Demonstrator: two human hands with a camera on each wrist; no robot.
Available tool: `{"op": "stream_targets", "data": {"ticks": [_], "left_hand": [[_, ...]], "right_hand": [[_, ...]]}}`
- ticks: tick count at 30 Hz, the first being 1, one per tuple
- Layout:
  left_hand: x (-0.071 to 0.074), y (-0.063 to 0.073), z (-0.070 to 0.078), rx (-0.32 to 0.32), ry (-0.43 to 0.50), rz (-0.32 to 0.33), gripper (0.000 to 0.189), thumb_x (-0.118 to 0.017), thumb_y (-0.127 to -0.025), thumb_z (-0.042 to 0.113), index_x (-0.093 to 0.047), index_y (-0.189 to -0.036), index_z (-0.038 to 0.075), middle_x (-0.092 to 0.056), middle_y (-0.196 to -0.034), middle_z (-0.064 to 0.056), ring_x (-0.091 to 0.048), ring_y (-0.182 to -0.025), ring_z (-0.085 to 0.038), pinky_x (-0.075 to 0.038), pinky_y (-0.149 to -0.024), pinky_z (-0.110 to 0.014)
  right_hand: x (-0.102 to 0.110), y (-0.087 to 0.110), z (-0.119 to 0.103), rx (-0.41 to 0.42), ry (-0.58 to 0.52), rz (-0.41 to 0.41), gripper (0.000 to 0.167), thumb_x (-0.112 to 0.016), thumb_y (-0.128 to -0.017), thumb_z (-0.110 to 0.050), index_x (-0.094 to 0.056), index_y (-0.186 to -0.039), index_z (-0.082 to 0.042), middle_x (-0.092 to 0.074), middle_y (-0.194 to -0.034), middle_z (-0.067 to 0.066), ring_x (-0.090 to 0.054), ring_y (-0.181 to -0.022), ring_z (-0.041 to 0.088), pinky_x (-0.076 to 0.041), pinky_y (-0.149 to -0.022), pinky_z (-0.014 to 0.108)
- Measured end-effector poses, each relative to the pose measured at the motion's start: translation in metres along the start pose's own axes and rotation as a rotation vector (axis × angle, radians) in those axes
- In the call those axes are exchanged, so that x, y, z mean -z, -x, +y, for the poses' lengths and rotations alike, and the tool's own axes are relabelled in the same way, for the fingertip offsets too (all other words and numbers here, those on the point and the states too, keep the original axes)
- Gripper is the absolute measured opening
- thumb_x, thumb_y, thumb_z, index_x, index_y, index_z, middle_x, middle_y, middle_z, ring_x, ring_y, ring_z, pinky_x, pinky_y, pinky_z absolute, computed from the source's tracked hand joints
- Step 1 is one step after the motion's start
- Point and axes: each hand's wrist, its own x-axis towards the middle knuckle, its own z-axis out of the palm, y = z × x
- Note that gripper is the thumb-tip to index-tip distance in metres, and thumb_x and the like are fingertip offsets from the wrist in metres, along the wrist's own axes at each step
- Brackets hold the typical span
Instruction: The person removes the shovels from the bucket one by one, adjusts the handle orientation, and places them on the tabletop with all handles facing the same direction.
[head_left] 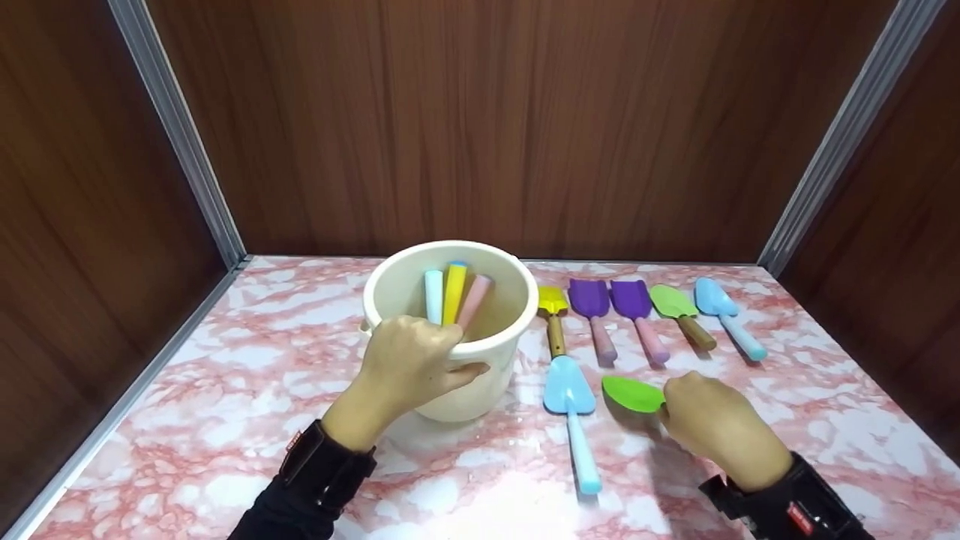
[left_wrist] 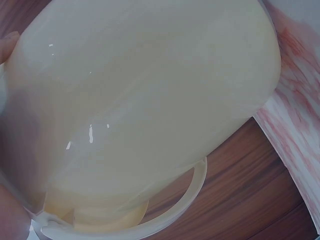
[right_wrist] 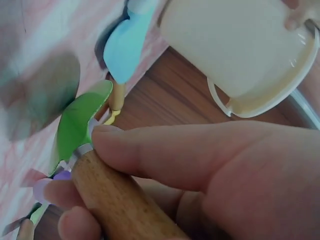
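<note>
A cream bucket (head_left: 465, 386) stands on the table, and my left hand (head_left: 416, 356) grips its near rim, fingers over the edge and thumb outside. Inside the bucket, a light blue handle (head_left: 434, 296), a yellow handle (head_left: 454, 292) and a pink handle (head_left: 475, 300) point upward; their lower ends are hidden. My right hand (head_left: 709, 412) holds a green trowel (head_left: 634, 394) by its wooden handle (right_wrist: 120, 200), its blade pointing left above the table. Between bucket and right hand lies a light blue trowel (head_left: 570, 390). The left wrist view is mostly filled by the bucket's wall (left_wrist: 150, 100).
Behind lie a yellow shovel (head_left: 553, 301), two purple shovels with pink handles (head_left: 589, 298), a green trowel with a brown handle (head_left: 675, 301) and another light blue trowel (head_left: 716, 298). Wood-grain panels (head_left: 480, 127) enclose the marbled table (head_left: 247, 420) at the back and sides.
</note>
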Motion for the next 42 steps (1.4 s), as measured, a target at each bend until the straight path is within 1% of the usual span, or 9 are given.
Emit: {"op": "stream_targets", "data": {"ticks": [6, 10, 14, 19, 22, 28, 34, 37, 42], "left_hand": [[0.003, 0.001, -0.002, 0.005, -0.006, -0.003, 0.057, -0.092, -0.075, 0.058, -0.056, -0.065, 0.015, -0.048, -0.052, 0.004, -0.041, -0.043, -0.014, -0.035, -0.041, -0.032], [0.004, 0.002, -0.003, 0.013, -0.002, -0.01, 0.055, -0.093, -0.074, 0.056, -0.057, -0.066, 0.015, -0.052, -0.052, 0.004, -0.048, -0.043, -0.016, -0.037, -0.041, -0.034], [0.004, 0.001, -0.002, 0.014, 0.001, -0.015, 0.054, -0.093, -0.074, 0.056, -0.057, -0.067, 0.016, -0.054, -0.053, 0.004, -0.051, -0.043, -0.018, -0.039, -0.041, -0.034], [0.005, 0.001, -0.003, 0.013, -0.011, -0.018, 0.055, -0.093, -0.074, 0.058, -0.058, -0.067, 0.015, -0.053, -0.052, 0.003, -0.049, -0.043, -0.017, -0.038, -0.041, -0.034], [0.005, 0.0, -0.003, 0.012, -0.011, -0.019, 0.056, -0.093, -0.074, 0.058, -0.058, -0.066, 0.015, -0.052, -0.052, 0.003, -0.048, -0.042, -0.016, -0.037, -0.041, -0.033], [0.003, -0.001, -0.001, 0.006, -0.004, -0.022, 0.056, -0.092, -0.076, 0.058, -0.058, -0.066, 0.015, -0.051, -0.051, 0.003, -0.047, -0.042, -0.016, -0.038, -0.041, -0.033], [0.002, -0.001, 0.0, 0.011, 0.003, -0.019, 0.056, -0.092, -0.075, 0.058, -0.058, -0.066, 0.015, -0.052, -0.052, 0.003, -0.047, -0.042, -0.016, -0.037, -0.041, -0.033], [0.001, -0.001, 0.001, 0.01, 0.001, -0.017, 0.055, -0.093, -0.075, 0.058, -0.058, -0.066, 0.015, -0.053, -0.052, 0.003, -0.048, -0.042, -0.017, -0.038, -0.041, -0.033], [0.0, 0.0, 0.001, 0.007, 0.003, -0.007, 0.055, -0.093, -0.073, 0.057, -0.058, -0.067, 0.015, -0.052, -0.052, 0.004, -0.048, -0.043, -0.018, -0.039, -0.041, -0.034]], "right_hand": [[-0.007, -0.005, -0.006, -0.041, -0.018, -0.007, 0.015, -0.065, -0.093, -0.009, -0.066, -0.086, 0.004, -0.067, -0.087, 0.022, -0.069, -0.077, 0.035, -0.057, -0.069, 0.058], [-0.011, -0.006, -0.009, -0.033, -0.063, -0.001, 0.011, -0.064, -0.089, -0.006, -0.067, -0.083, 0.003, -0.066, -0.084, 0.02, -0.066, -0.075, 0.032, -0.056, -0.072, 0.057], [-0.014, -0.005, -0.012, -0.024, -0.139, -0.058, 0.008, -0.067, -0.083, -0.005, -0.064, -0.077, -0.003, -0.063, -0.072, 0.011, -0.062, -0.062, 0.022, -0.054, -0.062, 0.046], [-0.018, -0.005, -0.014, -0.032, -0.277, -0.137, 0.019, -0.067, -0.084, -0.003, -0.06, -0.067, -0.007, -0.055, -0.047, 0.0, -0.053, -0.037, 0.01, -0.043, -0.045, 0.028], [-0.019, -0.005, -0.013, -0.024, -0.325, -0.144, 0.026, -0.067, -0.085, -0.004, -0.061, -0.061, -0.007, -0.051, -0.041, -0.003, -0.05, -0.034, 0.008, -0.039, -0.043, 0.025], [-0.025, -0.005, -0.013, -0.006, -0.36, -0.147, 0.025, -0.073, -0.087, -0.008, -0.063, -0.064, -0.008, -0.057, -0.044, 0.0, -0.054, -0.036, 0.011, -0.044, -0.041, 0.027], [-0.032, -0.005, -0.014, 0.011, -0.315, -0.095, 0.022, -0.083, -0.085, -0.012, -0.062, -0.078, -0.007, -0.061, -0.062, 0.002, -0.058, -0.051, 0.016, -0.049, -0.057, 0.034], [-0.033, -0.004, -0.016, 0.003, -0.305, -0.082, 0.025, -0.085, -0.084, -0.013, -0.063, -0.075, -0.007, -0.062, -0.064, 0.003, -0.059, -0.055, 0.016, -0.048, -0.059, 0.034], [-0.034, -0.003, -0.019, 0.013, -0.291, -0.091, 0.026, -0.083, -0.084, -0.011, -0.062, -0.069, -0.009, -0.06, -0.056, 0.0, -0.058, -0.052, 0.015, -0.045, -0.057, 0.032]]}}
